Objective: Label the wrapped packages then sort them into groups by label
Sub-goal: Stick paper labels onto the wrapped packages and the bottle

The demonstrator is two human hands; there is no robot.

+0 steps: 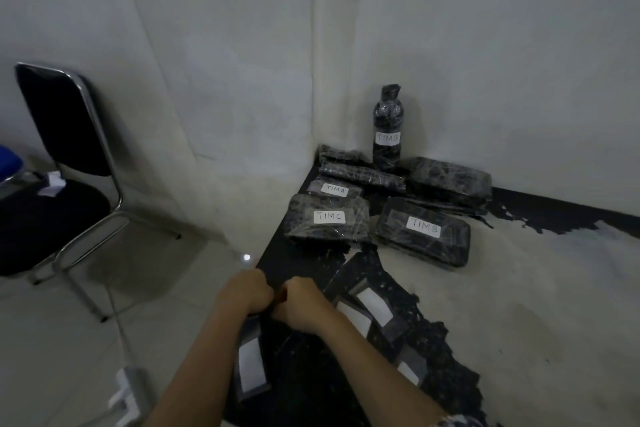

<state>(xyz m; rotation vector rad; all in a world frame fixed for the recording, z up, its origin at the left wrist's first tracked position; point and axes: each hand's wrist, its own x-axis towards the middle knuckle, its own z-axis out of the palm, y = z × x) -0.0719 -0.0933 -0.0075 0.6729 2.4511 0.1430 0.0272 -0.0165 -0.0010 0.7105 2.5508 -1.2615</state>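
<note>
Four wrapped packages carry handwritten white labels: a flat one marked TIM C (325,222), a smaller one marked TIM A (334,189) just behind it, a flat one marked TIM B (424,232) to the right, and an upright bottle (388,128), also marked TIM B, standing in the corner. All are black bundles under shiny clear film. Three unlabelled bundles (450,180) of the same look lie around the bottle's foot.

Nearer the camera, the left hand (247,289) and right hand (301,302) sit fist to fist at the table's near-left edge. Both sets of fingers are curled round a small dark thing (280,295) between them, of which too little shows to name it. Blank white labels (375,307) on dark backing lie beside the right wrist, and one more under the left forearm.

The table (536,288) is pale where its black coating has flaked off. It stands against grey-white walls (485,45). A black chair (65,135) with a chrome frame stands on the pale tiled floor (52,340) to the left, and a white power strip (128,388) lies below
</note>
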